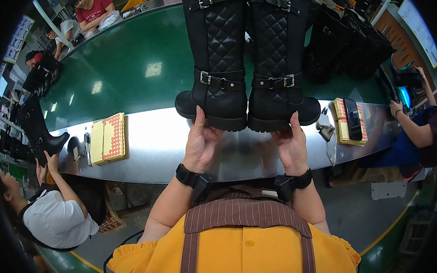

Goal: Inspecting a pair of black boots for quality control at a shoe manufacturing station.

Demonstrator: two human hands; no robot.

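Two tall black quilted boots with buckled straps are held up side by side in front of me, heels close together and toes pointing outward. My left hand (202, 140) grips the left boot (216, 79) from below, thumb on its side and fingers under the sole. In the same way my right hand (291, 144) holds the right boot (274, 85) by its sole. The fingers of both hands are partly hidden beneath the soles. The upper shafts run out of the picture at the top.
A metal ledge (166, 151) borders the green table (128, 57). Banded yellow cards (102, 140) lie left, more under a phone (352, 119) right. Black boots (341, 49) stand back right. Co-workers handle a boot (36, 127) at left and work at right (411, 127) and far left (94, 11).
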